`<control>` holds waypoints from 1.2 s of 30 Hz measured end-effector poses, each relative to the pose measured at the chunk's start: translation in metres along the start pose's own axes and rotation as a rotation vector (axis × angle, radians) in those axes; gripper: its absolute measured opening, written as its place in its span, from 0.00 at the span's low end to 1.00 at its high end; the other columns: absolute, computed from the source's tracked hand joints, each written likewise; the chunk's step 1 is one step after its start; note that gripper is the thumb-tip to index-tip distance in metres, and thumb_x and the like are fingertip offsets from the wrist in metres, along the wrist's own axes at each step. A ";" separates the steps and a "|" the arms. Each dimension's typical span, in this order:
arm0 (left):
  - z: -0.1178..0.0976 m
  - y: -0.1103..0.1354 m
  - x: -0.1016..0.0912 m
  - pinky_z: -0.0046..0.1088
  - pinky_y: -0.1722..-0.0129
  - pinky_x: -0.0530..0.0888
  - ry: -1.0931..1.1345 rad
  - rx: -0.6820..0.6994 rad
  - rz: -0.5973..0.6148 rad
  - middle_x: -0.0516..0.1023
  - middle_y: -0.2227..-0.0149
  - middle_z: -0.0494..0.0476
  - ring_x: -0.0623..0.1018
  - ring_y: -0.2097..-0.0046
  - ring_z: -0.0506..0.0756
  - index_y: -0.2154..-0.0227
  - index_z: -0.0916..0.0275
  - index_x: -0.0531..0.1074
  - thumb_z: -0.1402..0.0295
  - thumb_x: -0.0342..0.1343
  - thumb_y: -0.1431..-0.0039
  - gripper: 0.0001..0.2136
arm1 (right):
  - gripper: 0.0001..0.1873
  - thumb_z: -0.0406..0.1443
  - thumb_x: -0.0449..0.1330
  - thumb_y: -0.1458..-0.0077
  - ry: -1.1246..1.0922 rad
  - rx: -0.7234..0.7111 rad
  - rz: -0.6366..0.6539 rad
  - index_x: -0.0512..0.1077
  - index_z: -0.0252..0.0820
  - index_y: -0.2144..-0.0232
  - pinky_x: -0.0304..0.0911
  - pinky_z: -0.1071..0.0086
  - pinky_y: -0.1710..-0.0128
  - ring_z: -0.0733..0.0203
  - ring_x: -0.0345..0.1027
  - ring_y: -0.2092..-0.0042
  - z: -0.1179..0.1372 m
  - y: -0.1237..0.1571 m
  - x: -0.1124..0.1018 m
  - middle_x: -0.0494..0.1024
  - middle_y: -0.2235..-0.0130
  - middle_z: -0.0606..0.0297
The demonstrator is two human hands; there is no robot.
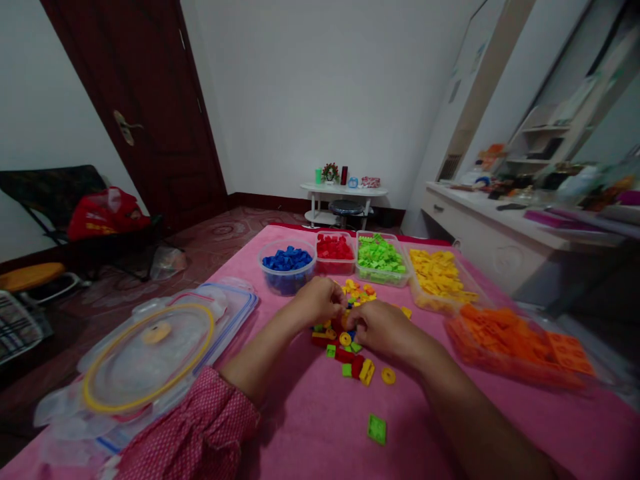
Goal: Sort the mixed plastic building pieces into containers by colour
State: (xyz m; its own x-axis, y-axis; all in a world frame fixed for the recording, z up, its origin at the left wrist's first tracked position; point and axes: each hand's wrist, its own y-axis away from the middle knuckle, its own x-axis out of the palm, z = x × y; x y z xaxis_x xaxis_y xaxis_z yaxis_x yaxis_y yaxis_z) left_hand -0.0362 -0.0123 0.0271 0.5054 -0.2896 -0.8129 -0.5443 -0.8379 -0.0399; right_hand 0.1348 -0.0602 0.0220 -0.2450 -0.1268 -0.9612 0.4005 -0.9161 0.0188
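Left hand [323,300]: fingers curled at the heap of toy blocks [343,355], can't tell if it pinches one | right hand [377,327]: close by, fingers bent, can't tell what it has | heap: on the pink table [300,413], under and between both hands | flat green block [377,429]: nearer the body, apart from both hands

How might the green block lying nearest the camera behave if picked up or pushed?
The green block looks small and plastic, so probably light and stiff. Lying flat with straight edges, it would likely slide on the pink cloth rather than roll or tip.
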 end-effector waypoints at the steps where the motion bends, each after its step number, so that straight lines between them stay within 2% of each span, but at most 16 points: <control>1: 0.002 0.001 0.002 0.20 0.73 0.67 -0.045 -0.014 0.010 0.81 0.72 0.55 0.76 0.71 0.50 0.70 0.65 0.79 0.75 0.54 0.54 0.10 | 0.17 0.28 0.56 0.58 0.014 0.007 0.000 0.78 0.50 0.67 0.49 0.72 0.73 0.63 0.68 0.68 0.002 0.000 0.001 0.79 0.68 0.68; 5: 0.008 0.004 0.004 0.22 0.70 0.68 -0.176 -0.019 0.073 0.82 0.68 0.54 0.77 0.68 0.52 0.67 0.61 0.80 0.74 0.56 0.56 0.12 | 0.16 0.29 0.56 0.56 0.001 -0.002 -0.002 0.77 0.48 0.66 0.49 0.72 0.71 0.62 0.68 0.66 0.006 0.000 0.004 0.79 0.67 0.66; 10: 0.001 0.010 -0.002 0.21 0.71 0.68 -0.254 -0.013 0.187 0.81 0.68 0.52 0.77 0.67 0.52 0.66 0.56 0.80 0.73 0.58 0.58 0.14 | 0.10 0.27 0.57 0.62 -0.047 -0.007 -0.039 0.72 0.42 0.72 0.45 0.73 0.75 0.66 0.62 0.71 -0.003 -0.002 0.010 0.75 0.72 0.68; 13: -0.004 0.013 -0.010 0.24 0.68 0.70 -0.297 -0.111 0.115 0.81 0.67 0.55 0.77 0.66 0.54 0.67 0.56 0.80 0.73 0.59 0.58 0.13 | 0.09 0.28 0.57 0.60 -0.090 0.010 -0.144 0.71 0.41 0.72 0.47 0.73 0.75 0.65 0.63 0.71 -0.007 -0.009 0.011 0.74 0.72 0.68; 16: -0.008 0.018 -0.020 0.30 0.67 0.71 -0.401 -0.220 -0.035 0.80 0.72 0.60 0.77 0.68 0.58 0.75 0.59 0.80 0.71 0.60 0.59 0.06 | 0.16 0.29 0.54 0.53 -0.121 0.005 -0.353 0.73 0.41 0.60 0.56 0.72 0.67 0.61 0.67 0.63 -0.007 -0.018 0.010 0.76 0.64 0.64; 18: -0.011 0.022 -0.025 0.33 0.66 0.72 -0.409 -0.275 -0.073 0.78 0.76 0.60 0.77 0.68 0.60 0.80 0.60 0.78 0.72 0.61 0.62 0.02 | 0.19 0.29 0.52 0.49 -0.100 0.003 -0.416 0.73 0.44 0.55 0.58 0.71 0.60 0.60 0.68 0.58 -0.007 -0.024 0.011 0.76 0.58 0.62; 21: -0.017 0.026 -0.028 0.34 0.66 0.72 -0.355 -0.326 0.009 0.76 0.78 0.58 0.77 0.69 0.61 0.84 0.61 0.75 0.74 0.64 0.68 0.05 | 0.17 0.30 0.52 0.46 -0.035 0.035 -0.369 0.75 0.47 0.57 0.59 0.70 0.56 0.59 0.68 0.55 -0.009 -0.031 0.016 0.76 0.57 0.61; 24: -0.019 0.027 -0.025 0.37 0.64 0.73 -0.388 -0.321 0.076 0.76 0.76 0.59 0.78 0.66 0.64 0.84 0.62 0.73 0.74 0.67 0.71 0.08 | 0.14 0.32 0.55 0.46 -0.007 0.033 -0.305 0.76 0.47 0.58 0.59 0.71 0.55 0.59 0.68 0.54 -0.012 -0.034 0.022 0.77 0.57 0.62; 30: -0.017 0.023 -0.013 0.44 0.63 0.73 -0.435 -0.293 0.014 0.76 0.72 0.67 0.78 0.63 0.69 0.83 0.63 0.72 0.74 0.62 0.63 0.04 | 0.13 0.32 0.57 0.48 0.061 0.020 -0.259 0.76 0.48 0.60 0.58 0.70 0.57 0.58 0.68 0.54 -0.011 -0.033 0.024 0.76 0.57 0.63; 33: -0.017 0.025 -0.013 0.41 0.64 0.73 -0.408 -0.293 -0.008 0.77 0.74 0.63 0.78 0.65 0.66 0.82 0.63 0.73 0.76 0.61 0.66 0.05 | 0.14 0.30 0.56 0.48 0.100 0.029 -0.217 0.77 0.48 0.61 0.58 0.70 0.59 0.57 0.68 0.55 -0.010 -0.030 0.020 0.76 0.58 0.61; 36: -0.013 0.026 -0.016 0.32 0.68 0.72 -0.320 -0.283 -0.026 0.75 0.79 0.58 0.77 0.70 0.60 0.84 0.62 0.74 0.75 0.62 0.68 0.04 | 0.16 0.29 0.56 0.48 0.108 0.036 -0.174 0.77 0.48 0.60 0.57 0.70 0.58 0.57 0.68 0.54 -0.008 -0.026 0.016 0.77 0.58 0.61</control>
State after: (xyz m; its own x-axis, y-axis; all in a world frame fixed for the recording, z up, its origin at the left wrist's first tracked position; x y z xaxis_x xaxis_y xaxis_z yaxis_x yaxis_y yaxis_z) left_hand -0.0495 -0.0353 0.0472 0.2585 -0.1458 -0.9549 -0.3069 -0.9497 0.0619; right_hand 0.1279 -0.0355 0.0041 -0.2108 0.0747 -0.9747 0.3280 -0.9339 -0.1425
